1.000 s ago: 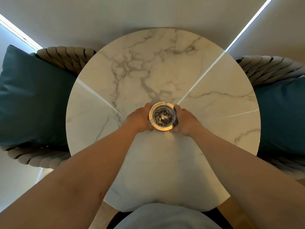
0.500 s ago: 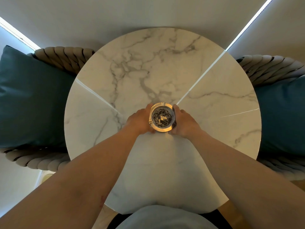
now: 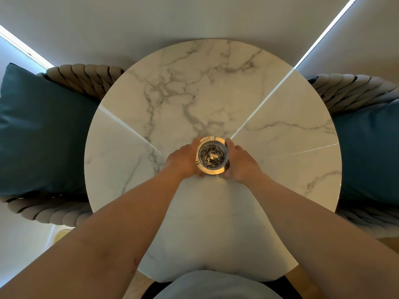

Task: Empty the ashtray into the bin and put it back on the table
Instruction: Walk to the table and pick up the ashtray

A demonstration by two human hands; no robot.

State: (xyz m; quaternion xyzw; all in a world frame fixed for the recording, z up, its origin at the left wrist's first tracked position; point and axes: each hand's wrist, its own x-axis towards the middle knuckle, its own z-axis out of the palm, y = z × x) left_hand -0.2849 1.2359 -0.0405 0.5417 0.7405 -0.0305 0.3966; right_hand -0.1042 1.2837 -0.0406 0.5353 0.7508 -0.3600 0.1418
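A round metal ashtray (image 3: 212, 156) full of dark ash sits near the middle of the round white marble table (image 3: 280, 147). My left hand (image 3: 182, 161) cups its left side, fingers wrapped around the rim. My right hand (image 3: 240, 162) grips its right side the same way. The ashtray stays upright between both hands. I cannot tell whether it rests on the table or is lifted a little. No bin is in view.
A woven chair with a teal cushion (image 3: 43, 134) stands left of the table, another teal-cushioned chair (image 3: 371, 152) stands to the right. A plain wall rises behind the table. Wooden floor shows at the bottom corners.
The view has shifted slightly and both hands with the ashtray sit a touch farther up the table. The grip looks the same.
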